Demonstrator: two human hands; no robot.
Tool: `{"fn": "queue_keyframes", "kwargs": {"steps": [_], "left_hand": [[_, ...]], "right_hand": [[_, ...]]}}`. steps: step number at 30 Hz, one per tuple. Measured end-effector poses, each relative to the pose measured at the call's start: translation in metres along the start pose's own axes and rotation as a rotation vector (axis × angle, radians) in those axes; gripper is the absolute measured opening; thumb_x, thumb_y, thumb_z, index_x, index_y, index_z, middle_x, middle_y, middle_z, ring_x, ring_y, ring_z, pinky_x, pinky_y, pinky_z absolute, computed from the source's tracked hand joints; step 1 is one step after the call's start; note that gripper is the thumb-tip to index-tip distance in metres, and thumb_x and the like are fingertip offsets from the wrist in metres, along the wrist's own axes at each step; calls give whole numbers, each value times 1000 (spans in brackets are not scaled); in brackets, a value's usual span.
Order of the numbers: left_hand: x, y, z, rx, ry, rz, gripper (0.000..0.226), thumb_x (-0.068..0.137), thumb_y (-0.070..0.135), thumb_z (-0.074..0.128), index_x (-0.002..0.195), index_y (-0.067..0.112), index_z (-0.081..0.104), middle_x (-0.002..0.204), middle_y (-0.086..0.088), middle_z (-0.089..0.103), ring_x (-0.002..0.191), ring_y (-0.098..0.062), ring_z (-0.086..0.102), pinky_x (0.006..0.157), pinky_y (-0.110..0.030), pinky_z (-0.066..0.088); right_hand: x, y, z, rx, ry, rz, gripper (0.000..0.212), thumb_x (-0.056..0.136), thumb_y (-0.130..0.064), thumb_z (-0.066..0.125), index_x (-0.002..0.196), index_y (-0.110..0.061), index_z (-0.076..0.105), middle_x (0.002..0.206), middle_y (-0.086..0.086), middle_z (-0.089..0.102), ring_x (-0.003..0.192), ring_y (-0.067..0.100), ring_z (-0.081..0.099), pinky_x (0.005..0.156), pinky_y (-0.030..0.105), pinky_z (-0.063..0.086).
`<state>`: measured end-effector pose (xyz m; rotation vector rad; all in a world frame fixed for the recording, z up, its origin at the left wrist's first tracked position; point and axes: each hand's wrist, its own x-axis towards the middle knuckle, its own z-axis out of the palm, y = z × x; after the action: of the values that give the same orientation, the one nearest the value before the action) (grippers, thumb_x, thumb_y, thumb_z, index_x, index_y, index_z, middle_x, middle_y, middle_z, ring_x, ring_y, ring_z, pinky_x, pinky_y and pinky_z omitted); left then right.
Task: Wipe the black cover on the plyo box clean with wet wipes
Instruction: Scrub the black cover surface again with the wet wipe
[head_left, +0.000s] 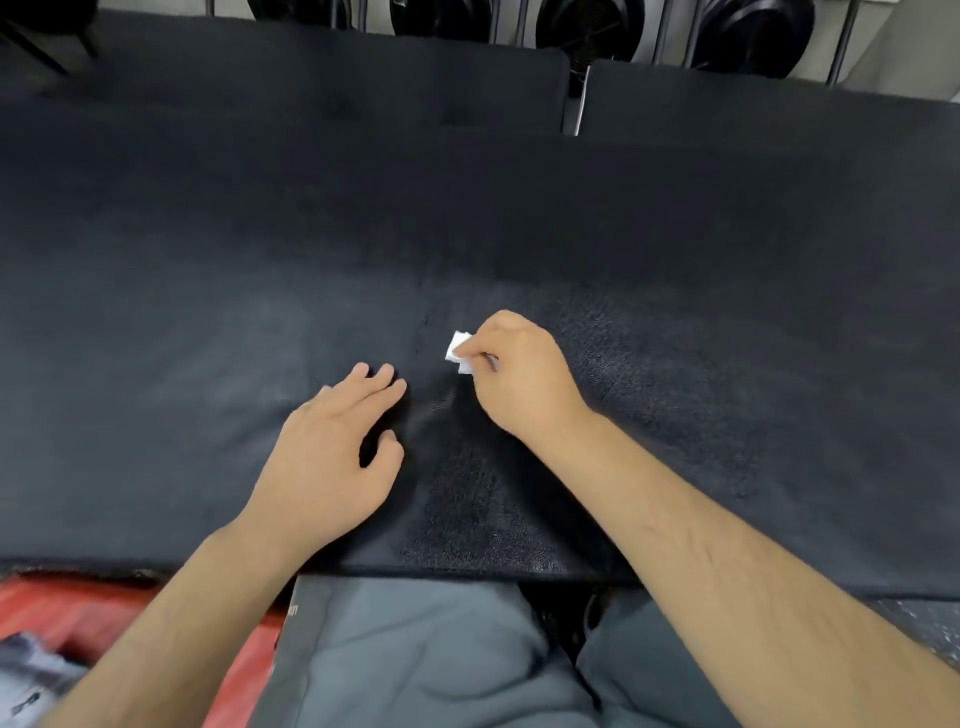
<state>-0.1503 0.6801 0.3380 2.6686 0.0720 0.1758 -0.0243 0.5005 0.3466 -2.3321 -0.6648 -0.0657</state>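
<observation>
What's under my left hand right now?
The left hand rests on the black cover; anything beneath its palm is hidden. The white wipe is pinched in the right hand instead.

Matt, pebbled, perhaps vinyl black cover (675, 249)

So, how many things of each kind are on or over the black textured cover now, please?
Bare hands: 2 (left hand, right hand)
Small folded white wet wipe, pinched by the right hand: 1
Total: 3
</observation>
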Motion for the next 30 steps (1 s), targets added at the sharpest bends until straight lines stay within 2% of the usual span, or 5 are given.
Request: {"fn": "queue_keyframes", "kwargs": {"steps": [5, 9, 15, 21, 30], "left_hand": [[7, -1, -4, 22, 6, -26, 62, 82, 48, 35, 133, 26, 63, 143, 14, 54, 137, -13, 44, 108, -42, 39], [35, -1, -14, 121, 3, 12, 46, 86, 52, 44, 117, 28, 68, 109, 16, 58, 99, -14, 50, 88, -39, 45], [58, -10, -2, 138, -110, 33, 86, 86, 72, 33, 154, 19, 37, 162, 5, 27, 152, -18, 18, 119, -41, 24], [60, -15, -1, 142, -127, 31, 86, 85, 75, 24, 158, 28, 27, 165, 13, 16, 153, -9, 7, 122, -37, 15], [58, -14, 7, 129, -130, 9, 82, 87, 72, 21, 158, 31, 22, 165, 17, 10, 153, -7, 0, 121, -39, 11]], "right_hand": [[-27, -20, 7, 2, -204, -188, 24, 92, -7, 61, 100, -19, 79, 96, -8, 61, 95, 18, 56, 85, 30, 48], [27, 11, -11, -27, -34, -2, 24, 94, -7, 60, 99, -18, 80, 98, -8, 59, 101, 20, 59, 91, 33, 49], [-9, -17, 5, 4, -214, -131, 22, 93, -8, 61, 101, -17, 79, 98, -4, 62, 97, 21, 56, 87, 33, 48], [41, 8, -3, 34, 9, 5, 25, 91, -2, 60, 95, -15, 80, 95, -6, 61, 96, 18, 59, 89, 35, 50], [43, 16, -4, -16, -45, -117, 23, 92, -7, 60, 96, -19, 80, 96, -8, 62, 97, 19, 57, 88, 31, 48]]}}
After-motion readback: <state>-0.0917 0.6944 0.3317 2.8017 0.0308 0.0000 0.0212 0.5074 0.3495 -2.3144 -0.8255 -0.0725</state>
